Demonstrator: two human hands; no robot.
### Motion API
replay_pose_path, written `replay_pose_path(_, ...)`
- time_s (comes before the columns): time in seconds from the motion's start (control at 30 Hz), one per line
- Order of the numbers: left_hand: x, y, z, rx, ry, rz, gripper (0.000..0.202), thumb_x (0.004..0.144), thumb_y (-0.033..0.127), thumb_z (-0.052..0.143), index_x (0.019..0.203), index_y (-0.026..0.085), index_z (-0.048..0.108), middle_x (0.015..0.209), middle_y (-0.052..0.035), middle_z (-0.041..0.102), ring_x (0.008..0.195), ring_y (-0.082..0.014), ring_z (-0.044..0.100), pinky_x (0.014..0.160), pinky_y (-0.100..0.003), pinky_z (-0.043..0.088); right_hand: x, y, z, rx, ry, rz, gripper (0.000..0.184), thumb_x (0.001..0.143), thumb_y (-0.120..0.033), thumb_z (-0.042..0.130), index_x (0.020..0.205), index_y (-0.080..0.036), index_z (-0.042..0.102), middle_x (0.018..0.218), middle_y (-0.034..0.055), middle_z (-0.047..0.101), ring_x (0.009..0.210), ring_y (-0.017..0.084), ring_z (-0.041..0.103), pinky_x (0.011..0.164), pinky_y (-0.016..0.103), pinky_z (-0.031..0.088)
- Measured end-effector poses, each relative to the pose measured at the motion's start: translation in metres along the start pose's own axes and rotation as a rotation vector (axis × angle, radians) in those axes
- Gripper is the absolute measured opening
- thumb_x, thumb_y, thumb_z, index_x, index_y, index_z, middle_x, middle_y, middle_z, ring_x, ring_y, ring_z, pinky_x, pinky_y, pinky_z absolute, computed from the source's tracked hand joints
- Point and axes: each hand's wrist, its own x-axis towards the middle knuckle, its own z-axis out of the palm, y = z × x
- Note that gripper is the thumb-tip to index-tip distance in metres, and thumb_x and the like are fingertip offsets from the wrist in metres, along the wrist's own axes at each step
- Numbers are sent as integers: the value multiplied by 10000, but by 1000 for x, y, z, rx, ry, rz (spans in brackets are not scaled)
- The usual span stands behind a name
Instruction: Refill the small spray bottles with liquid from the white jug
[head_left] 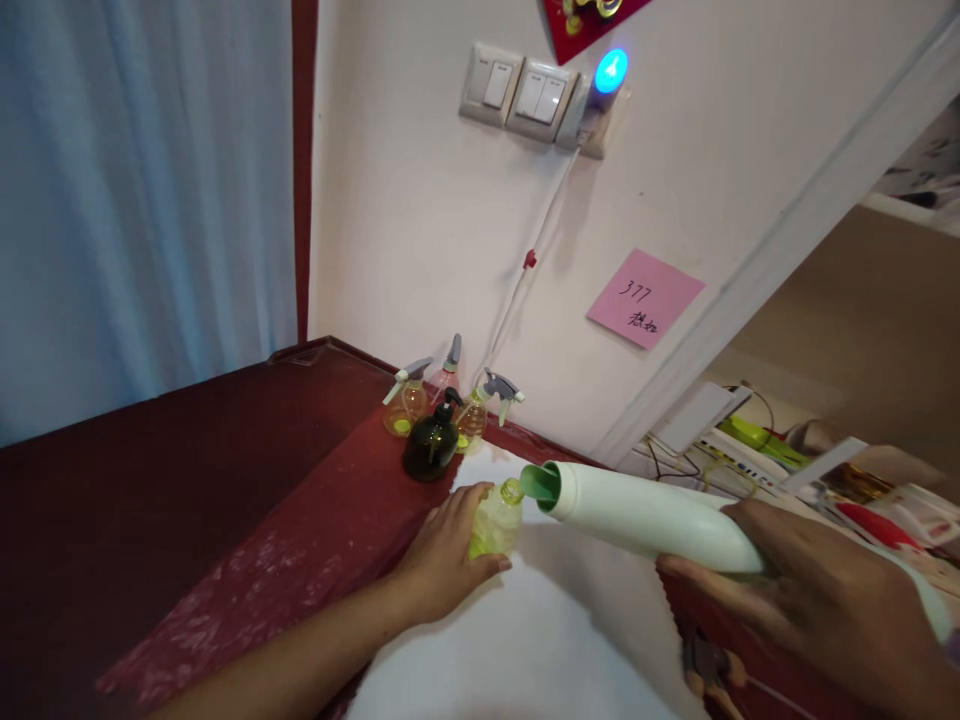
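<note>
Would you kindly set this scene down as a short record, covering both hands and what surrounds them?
Left hand: the hand grips a small yellow-tinted bottle, uncapped and roughly upright
Right hand: the hand holds a large pale green bottle, tilted
Bottle mouths: close together; whether liquid flows is unclear
Beneath: white sheet on a dark red table
Behind: dark pump bottle, three spray bottles
Wall: switches, lit blue plug-in light, pink note
Far left: blue curtain
</note>
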Motion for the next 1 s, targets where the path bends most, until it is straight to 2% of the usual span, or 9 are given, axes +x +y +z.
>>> replay_pose_path(0.27, 1, -1, 1, -3, 8, 13, 756, 767, 274, 736, 1444, 174, 413, 1452, -148, 529, 1362, -330, 462, 1159, -471, 334, 4, -1, -2, -33, 28, -41, 509, 857, -736, 541, 705, -250, 549, 566, 5, 597, 464, 203, 602, 404, 279, 411)
replay_pose_path(0.57, 1, -2, 1, 8, -2, 17, 759, 778, 270, 733, 1450, 149, 400, 1467, -162, 512, 1371, -324, 447, 1167, -472, 322, 1, 1, 0, -18, 7, -13, 487, 814, -721, 617, 717, -245, 583, 582, 7, 615, 481, 199, 609, 426, 276, 409)
replay_pose_path(0.67, 0, -1, 2, 10, -5, 18, 773, 780, 270, 739, 1458, 140, 388, 1470, -164, 508, 1372, -322, 444, 1168, -469, 321, 3, -3, -2, -23, 5, 4, 504, 842, -730, 572, 721, -242, 590, 585, 14, 624, 488, 208, 618, 429, 287, 418)
replay_pose_path(0.8, 1, -1, 2, 11, -6, 17, 767, 780, 262, 744, 1450, 139, 392, 1474, -168, 504, 1371, -322, 444, 1166, -470, 321, 7, -5, -4, -29, 85, 3, 571, 873, -772, 457, 665, -250, 563, 534, 6, 594, 428, 209, 594, 373, 291, 401)
replay_pose_path(1.0, 2, -4, 2, 9, 4, 34, 757, 778, 272, 754, 1439, 169, 399, 1460, -153, 512, 1373, -315, 441, 1170, -464, 317, 5, 1, -1, -44, 85, -34, 554, 859, -765, 496, 692, -243, 582, 551, -1, 588, 435, 201, 592, 379, 290, 419)
